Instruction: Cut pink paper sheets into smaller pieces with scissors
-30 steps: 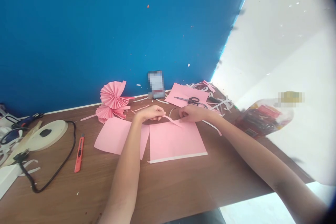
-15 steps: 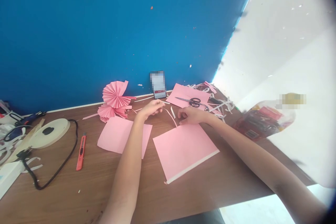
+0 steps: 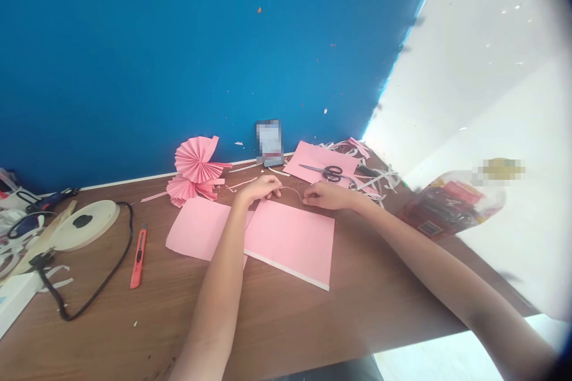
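A narrow pink paper strip (image 3: 294, 190) bows between my two hands above the far edge of a pink sheet. My left hand (image 3: 263, 189) pinches one end, its fingers curled together. At the other end my right hand (image 3: 327, 195) has closed fingertips on the strip. Below them the pink sheet (image 3: 292, 238) lies flat, a white band (image 3: 290, 271) running along its near edge. Its left side overlaps a second pink sheet (image 3: 195, 229), which my left forearm partly covers. Just behind my right hand, scissors (image 3: 324, 171) rest on another pink sheet (image 3: 304, 158).
Pleated pink paper fans (image 3: 199, 161) stand near the blue wall, beside a propped phone (image 3: 270, 141). To the left are a red box cutter (image 3: 139, 256), a black cable (image 3: 105, 283) and a pale disc (image 3: 89, 227). Paper scraps (image 3: 384, 178) and a plastic bag (image 3: 447, 205) lie right.
The banded pink sheet has turned and shifted left, now overlapping the second sheet. My left hand has lowered slightly, and the strip now curves in an arc between my hands.
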Tool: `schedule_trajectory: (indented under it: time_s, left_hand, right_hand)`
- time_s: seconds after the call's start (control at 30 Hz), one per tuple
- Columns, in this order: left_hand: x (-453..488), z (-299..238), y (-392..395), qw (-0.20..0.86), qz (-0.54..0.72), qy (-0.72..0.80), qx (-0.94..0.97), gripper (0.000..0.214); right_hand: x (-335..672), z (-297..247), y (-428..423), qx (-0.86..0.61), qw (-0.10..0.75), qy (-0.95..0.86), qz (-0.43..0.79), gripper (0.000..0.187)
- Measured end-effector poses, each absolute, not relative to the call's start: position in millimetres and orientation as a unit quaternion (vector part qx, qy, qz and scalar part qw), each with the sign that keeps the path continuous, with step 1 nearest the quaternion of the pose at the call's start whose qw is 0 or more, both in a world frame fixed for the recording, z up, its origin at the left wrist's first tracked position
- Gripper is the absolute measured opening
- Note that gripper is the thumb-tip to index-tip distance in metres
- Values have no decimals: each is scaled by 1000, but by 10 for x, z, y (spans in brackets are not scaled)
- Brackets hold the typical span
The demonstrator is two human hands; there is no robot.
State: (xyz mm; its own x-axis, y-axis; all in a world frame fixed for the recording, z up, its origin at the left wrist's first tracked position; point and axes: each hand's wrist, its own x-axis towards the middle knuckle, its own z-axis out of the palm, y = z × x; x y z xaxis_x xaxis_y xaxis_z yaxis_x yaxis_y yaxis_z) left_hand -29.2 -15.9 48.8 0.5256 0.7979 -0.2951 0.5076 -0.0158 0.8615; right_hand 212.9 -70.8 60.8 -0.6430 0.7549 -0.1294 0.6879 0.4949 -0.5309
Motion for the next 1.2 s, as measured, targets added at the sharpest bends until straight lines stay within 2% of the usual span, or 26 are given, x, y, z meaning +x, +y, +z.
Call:
schedule_trajectory:
  time_s: [0.13,0.37,0.6,0.77,0.87,0.93,1.0,1.07,1.2]
  left_hand:
    - [-300,467,-152,518,128,455,712,30]
    - [-315,443,-137,513,126,467,709,32]
    - [-408,539,-182,538,45,448,713,46]
    - [-415,598,-198,543,134,448,698,59]
    - [-359,640,-219,518,196,461,694,54]
    - [-300,667,-234,494,226,467,698,50]
    - [-215,685,-250,485,249,447,710,46]
    - [-96,694,-274,490,261,408,724,41]
    - [239,680,-386,504,242,331,760,39]
  right_hand:
    - [2122,651,-733,-442,3,-856,268,33]
    - [2054,790,-909,-456,-68,-854,242,55]
    - [2038,809,-900,-432,-36,-872,227,51]
    - [2089,865,-847,-415,66,-867,266,29]
    - [2076,877,-828,-422,224,-813,332,36]
    - [2077,869,-803,-417,349,-736,402,44]
    - [2100,855,-765,-414,435,-659,452,55]
    - [2144,839,-722,-427,460,-619,473,65]
    - [2218,815,-677,-446,448,-618,467,75]
